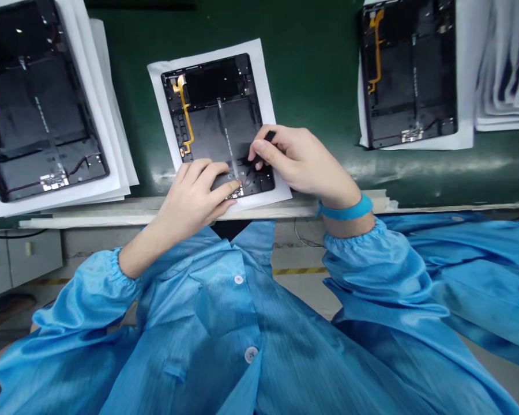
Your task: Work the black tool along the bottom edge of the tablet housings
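Note:
An open black tablet housing [207, 129] lies slightly turned on a white sheet [267, 75], with an orange flex cable [187, 115] along its left side. My left hand [196, 193] rests on the lower edge of the housing, fingers spread, its fingertips beside a small silver circuit board [237, 192]. Over the lower right part of the housing, my right hand [296, 155] pinches a thin black tool [269, 136] between thumb and fingers. The tool's tip points down toward the housing and is hard to make out. A blue band circles my right wrist.
On the green table [311, 69], another housing [38, 115] lies on stacked white sheets at the left. A third housing [410, 75] is at the right, beside layered white sheets [508, 69]. A pale strip [138, 210] runs along the front edge. Blue clothing of a person is at the right.

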